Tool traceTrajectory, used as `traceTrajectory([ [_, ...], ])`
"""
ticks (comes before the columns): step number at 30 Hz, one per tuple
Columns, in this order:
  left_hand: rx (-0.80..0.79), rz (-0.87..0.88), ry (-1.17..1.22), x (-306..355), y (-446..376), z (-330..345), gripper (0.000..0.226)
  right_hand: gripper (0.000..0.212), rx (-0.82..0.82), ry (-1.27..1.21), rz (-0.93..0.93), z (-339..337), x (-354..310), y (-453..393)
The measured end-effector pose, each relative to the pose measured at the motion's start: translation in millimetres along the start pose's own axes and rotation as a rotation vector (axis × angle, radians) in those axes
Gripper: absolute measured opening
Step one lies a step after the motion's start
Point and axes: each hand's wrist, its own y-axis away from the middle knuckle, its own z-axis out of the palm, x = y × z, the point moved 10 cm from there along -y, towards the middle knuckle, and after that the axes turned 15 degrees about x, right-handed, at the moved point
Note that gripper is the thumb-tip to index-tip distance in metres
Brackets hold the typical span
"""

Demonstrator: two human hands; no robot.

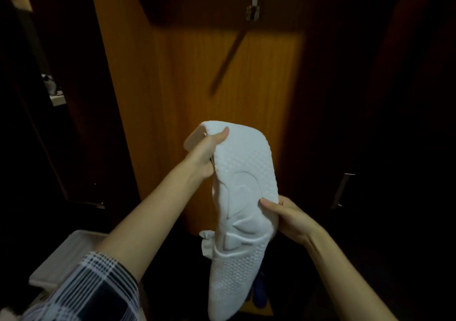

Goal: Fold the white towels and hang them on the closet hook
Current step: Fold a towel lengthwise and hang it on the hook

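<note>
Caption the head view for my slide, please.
Both hands, left hand and right hand, grip a folded white towel below the closet hook.

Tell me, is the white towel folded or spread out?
Folded: the white towel hangs doubled and narrow, held by left hand and right hand.

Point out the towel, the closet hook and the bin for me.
towel [243,172]: head view, on its dotted middle.
closet hook [253,9]: head view, on its metal body.
bin [71,249]: head view, on its pale rim.

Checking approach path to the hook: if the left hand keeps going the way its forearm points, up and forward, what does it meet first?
Likely the lit wooden closet panel, below the hook. The left hand grips the white towel, whose top leads. Depth is unclear.
</note>
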Motion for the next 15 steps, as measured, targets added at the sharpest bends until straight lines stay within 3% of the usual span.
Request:
traceTrajectory([
  [2, 0.012, -0.081, 0.067, -3, -3, -8, 0.019, 0.053, 0.048, 0.011, -0.060, -6, -14, -7],
  [4, -0.132, -0.101, 0.106, -9, 3, -6, 0.042, 0.036, 0.049, 0.040, -0.116, -6, -31, -13],
  [6, -0.278, -0.139, 0.173, -21, 18, 0, 0.050, 0.033, 0.051, 0.080, -0.148, -3, -45, -17],
  [8, -0.309, -0.173, 0.229, -32, 25, 3, 0.052, 0.035, 0.066, 0.126, -0.157, -1, -53, -20],
  [10, -0.243, -0.161, 0.208, -35, 22, 3, 0.018, 0.040, 0.121, 0.217, -0.181, -3, -61, -20],
  [11, -0.185, -0.138, 0.174, -34, 19, 2, 0.015, 0.044, 0.171, 0.302, -0.209, -7, -66, -21],
  [13, -0.064, -0.110, 0.131, -31, 14, 4, 0.039, 0.055, 0.310, 0.542, -0.277, -18, -78, -22],
  [15, 0.018, -0.061, 0.136, -23, 17, 11, 0.039, 0.067, 0.455, 0.753, -0.323, -27, -83, -19],
])
